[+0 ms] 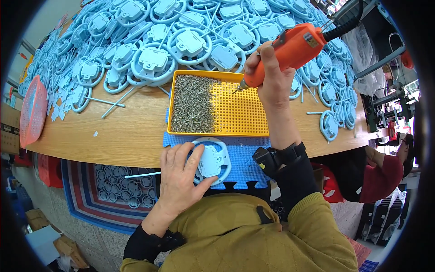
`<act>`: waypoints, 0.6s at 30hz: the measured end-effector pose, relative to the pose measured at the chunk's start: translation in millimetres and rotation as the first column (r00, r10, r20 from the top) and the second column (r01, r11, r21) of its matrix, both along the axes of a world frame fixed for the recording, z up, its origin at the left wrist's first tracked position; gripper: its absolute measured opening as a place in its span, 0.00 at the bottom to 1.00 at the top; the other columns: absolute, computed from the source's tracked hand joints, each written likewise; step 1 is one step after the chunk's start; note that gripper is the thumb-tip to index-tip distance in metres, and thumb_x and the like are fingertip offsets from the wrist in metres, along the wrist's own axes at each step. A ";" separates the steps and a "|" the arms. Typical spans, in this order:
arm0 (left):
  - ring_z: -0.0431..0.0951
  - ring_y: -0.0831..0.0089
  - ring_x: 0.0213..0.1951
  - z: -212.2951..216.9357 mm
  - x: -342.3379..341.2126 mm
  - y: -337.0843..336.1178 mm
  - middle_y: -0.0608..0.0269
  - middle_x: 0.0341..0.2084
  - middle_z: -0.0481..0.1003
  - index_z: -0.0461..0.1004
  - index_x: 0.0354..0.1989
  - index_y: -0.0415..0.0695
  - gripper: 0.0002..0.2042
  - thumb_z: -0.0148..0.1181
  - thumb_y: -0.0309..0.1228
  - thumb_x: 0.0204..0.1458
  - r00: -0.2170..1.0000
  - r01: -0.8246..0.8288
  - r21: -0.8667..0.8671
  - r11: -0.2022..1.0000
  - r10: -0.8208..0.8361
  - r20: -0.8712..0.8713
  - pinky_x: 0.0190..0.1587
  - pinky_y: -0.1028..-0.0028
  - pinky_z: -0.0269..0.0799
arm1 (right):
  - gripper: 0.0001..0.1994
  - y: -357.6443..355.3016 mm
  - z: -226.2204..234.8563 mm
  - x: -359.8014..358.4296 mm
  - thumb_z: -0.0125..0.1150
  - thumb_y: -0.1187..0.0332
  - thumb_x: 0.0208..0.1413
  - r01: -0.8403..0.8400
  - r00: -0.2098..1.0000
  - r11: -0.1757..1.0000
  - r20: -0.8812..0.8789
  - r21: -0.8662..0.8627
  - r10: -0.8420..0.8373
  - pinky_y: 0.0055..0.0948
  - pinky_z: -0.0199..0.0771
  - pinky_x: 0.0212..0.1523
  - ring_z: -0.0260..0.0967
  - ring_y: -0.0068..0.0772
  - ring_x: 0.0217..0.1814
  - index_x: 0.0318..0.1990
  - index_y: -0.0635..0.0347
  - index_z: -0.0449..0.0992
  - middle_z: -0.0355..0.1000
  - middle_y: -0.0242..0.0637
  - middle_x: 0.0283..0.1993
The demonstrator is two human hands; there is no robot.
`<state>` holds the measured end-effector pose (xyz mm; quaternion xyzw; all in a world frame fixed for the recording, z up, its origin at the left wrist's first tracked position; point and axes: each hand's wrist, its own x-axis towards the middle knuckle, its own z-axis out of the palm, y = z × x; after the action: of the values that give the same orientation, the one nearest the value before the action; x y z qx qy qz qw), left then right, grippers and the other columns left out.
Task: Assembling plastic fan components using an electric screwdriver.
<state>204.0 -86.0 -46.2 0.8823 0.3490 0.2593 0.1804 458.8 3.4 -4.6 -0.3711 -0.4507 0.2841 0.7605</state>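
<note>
The left hand (181,179) presses a pale blue ring part (210,158) flat on the blue foam mat (244,158) at the worktop's (131,131) near edge. The right hand (272,77) grips the orange electric screwdriver (290,50), its tip over the yellow screw tray (240,109); best kept upright to seat a screw squarely.

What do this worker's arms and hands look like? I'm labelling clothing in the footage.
Both hands, the left hand and the right hand, are bare and ungloved. Mustard-yellow sleeves end in black cuffs. A black strapped device sits at the right wrist.
</note>
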 end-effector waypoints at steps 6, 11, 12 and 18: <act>0.64 0.54 0.51 -0.8 0.5 -1.0 0.51 0.48 0.65 0.68 0.53 0.39 0.34 0.72 0.41 0.35 1.000 -0.005 -0.019 1.000 0.005 -0.009 0.53 0.56 0.58 | 0.15 1.7 -0.1 -0.3 0.66 0.58 0.55 -0.002 1.000 1.000 0.008 -0.024 0.002 0.26 0.69 0.23 0.68 0.28 0.22 0.36 0.58 0.68 0.69 0.34 0.23; 0.64 0.55 0.50 -0.9 4.5 -1.4 0.52 0.48 0.65 0.69 0.52 0.39 0.34 0.73 0.41 0.35 1.000 -0.001 -0.024 1.000 0.001 0.012 0.53 0.57 0.58 | 0.14 1.4 0.0 0.0 0.66 0.59 0.55 0.007 1.000 1.000 0.021 -0.029 -0.007 0.27 0.69 0.23 0.68 0.27 0.22 0.36 0.58 0.68 0.69 0.34 0.23; 0.64 0.55 0.50 -0.9 5.1 -1.6 0.52 0.48 0.65 0.69 0.52 0.39 0.34 0.73 0.41 0.34 1.000 -0.002 -0.022 1.000 0.002 0.016 0.53 0.57 0.57 | 0.14 0.7 1.5 -0.4 0.66 0.59 0.55 0.005 1.000 1.000 0.020 -0.028 -0.005 0.26 0.69 0.23 0.68 0.27 0.22 0.35 0.58 0.69 0.69 0.34 0.23; 0.65 0.54 0.49 2.9 12.2 -1.3 0.53 0.47 0.66 0.68 0.51 0.41 0.34 0.74 0.39 0.32 0.998 -0.055 -0.016 0.998 0.055 0.000 0.51 0.59 0.58 | 0.20 -26.0 37.2 -5.8 0.62 0.49 0.55 -0.063 0.997 0.997 0.036 0.052 0.061 0.29 0.67 0.30 0.64 0.27 0.24 0.38 0.57 0.70 0.68 0.33 0.26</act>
<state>216.2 -87.2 -43.4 0.8708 0.3752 0.2617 0.1801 453.0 -22.6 32.6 -0.3414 -0.4824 0.2891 0.7531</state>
